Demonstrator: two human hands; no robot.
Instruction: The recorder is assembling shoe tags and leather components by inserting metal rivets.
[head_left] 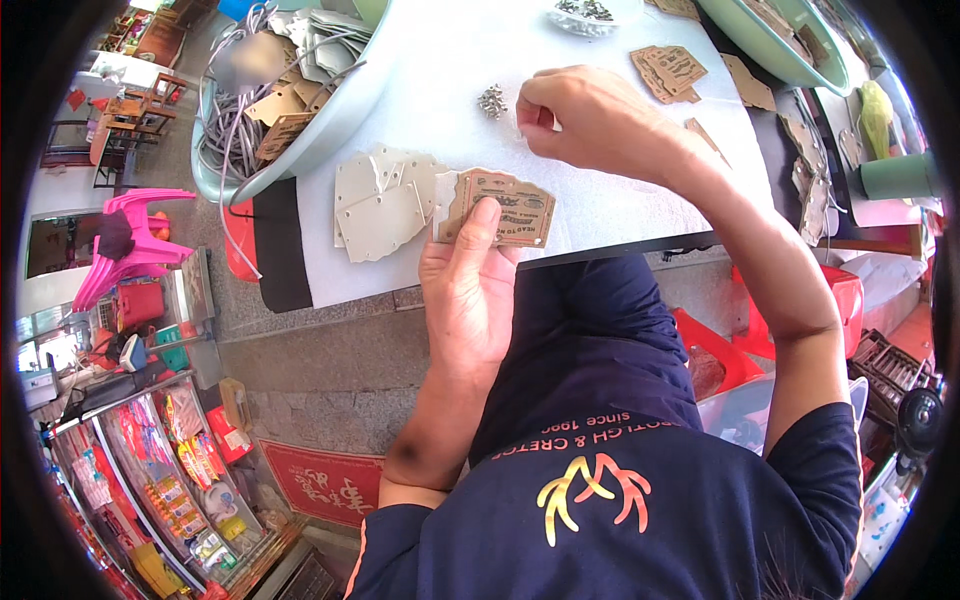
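Observation:
Low at the table's near edge, my left hand (470, 275) grips a brown printed cardboard tag (510, 207) with a ragged outline, thumb across its front. A paler layer shows at the tag's left side. My right hand (570, 112) hovers over the table to the right, fingers curled and pinched together; whatever they may hold is too small to tell. Just left of those fingertips lies a small heap of shiny metal fasteners (492, 101). Several pale grey cards (385, 215) lie overlapped beside the left hand.
A light-green basin (335, 125) at left holds grey cords and cards. Another green basin (822, 45) stands far right, near stacked brown tags (668, 72). A clear tub of fasteners (590, 14) sits at the back. White sheeting (600, 215) covers the table; a pink stool (135, 240) stands left.

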